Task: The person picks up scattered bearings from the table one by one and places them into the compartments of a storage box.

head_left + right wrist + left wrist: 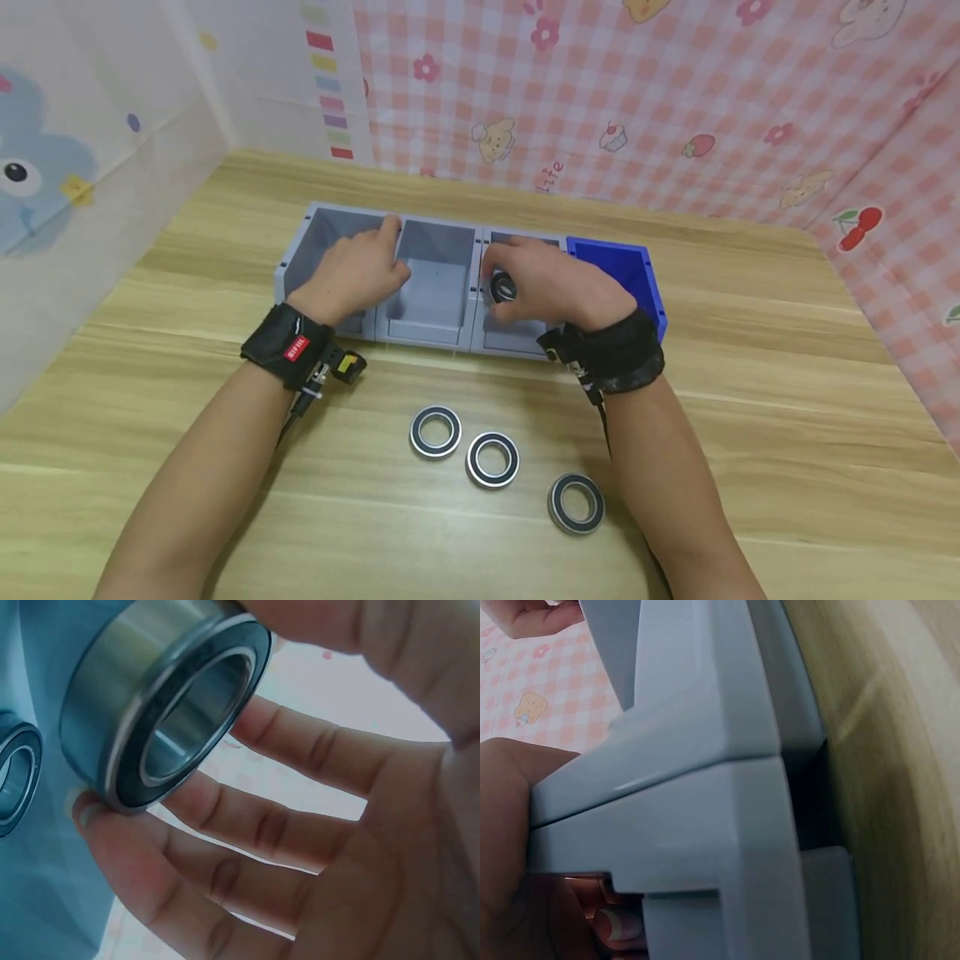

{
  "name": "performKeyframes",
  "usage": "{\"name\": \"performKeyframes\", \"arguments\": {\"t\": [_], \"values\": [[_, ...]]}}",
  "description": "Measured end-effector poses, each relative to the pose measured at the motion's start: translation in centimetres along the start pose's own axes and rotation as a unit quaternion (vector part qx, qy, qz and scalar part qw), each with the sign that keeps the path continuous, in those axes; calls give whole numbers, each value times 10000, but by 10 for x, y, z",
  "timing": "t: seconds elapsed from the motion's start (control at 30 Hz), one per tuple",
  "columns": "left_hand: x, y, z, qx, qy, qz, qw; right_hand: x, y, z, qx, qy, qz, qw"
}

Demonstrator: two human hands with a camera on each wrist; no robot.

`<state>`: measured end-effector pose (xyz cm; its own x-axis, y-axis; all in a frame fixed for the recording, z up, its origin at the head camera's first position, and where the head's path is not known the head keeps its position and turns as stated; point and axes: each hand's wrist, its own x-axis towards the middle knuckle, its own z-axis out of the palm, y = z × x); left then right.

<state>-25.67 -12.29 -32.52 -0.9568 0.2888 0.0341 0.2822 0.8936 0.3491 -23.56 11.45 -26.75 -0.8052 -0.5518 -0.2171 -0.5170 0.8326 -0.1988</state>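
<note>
A row of grey plastic bins [425,332] stands joined side by side. My left hand [352,271] grips the wall between the first and second bins from the left; in the left wrist view, the thumb and fingers lie on opposite sides of the paired bin walls [667,817]. Over the third bin, my right hand [558,283] holds a ball bearing [112,697] with a black seal and steel rings, pinched between thumb and fingertips. Beyond it in the right wrist view, another bearing [35,757] sits inside the bin.
A blue bin [656,292] closes the row at its right end, partly behind my right wrist. Three loose bearings lie on the wooden table in front: the left one [417,433], the middle one [475,461] and the right one [557,505]. A patterned cloth [637,100] hangs behind.
</note>
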Motion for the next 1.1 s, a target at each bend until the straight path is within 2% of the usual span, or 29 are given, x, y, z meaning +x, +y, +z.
{"name": "performKeyframes", "arguments": {"t": [0.27, 0.53, 1.1], "values": [[0, -1, 4, -58, -2, -2, 10000, 1, 6, 5, 11, -85, 215, 9997], [-1, -1, 6, -77, 1, 14, 10000, 8, 9, 16, -12, -455, 468, 9979], [-1, 0, 1, -71, 11, 16, 10000, 19, 11, 26, -125, -631, 471, 9968]]}}
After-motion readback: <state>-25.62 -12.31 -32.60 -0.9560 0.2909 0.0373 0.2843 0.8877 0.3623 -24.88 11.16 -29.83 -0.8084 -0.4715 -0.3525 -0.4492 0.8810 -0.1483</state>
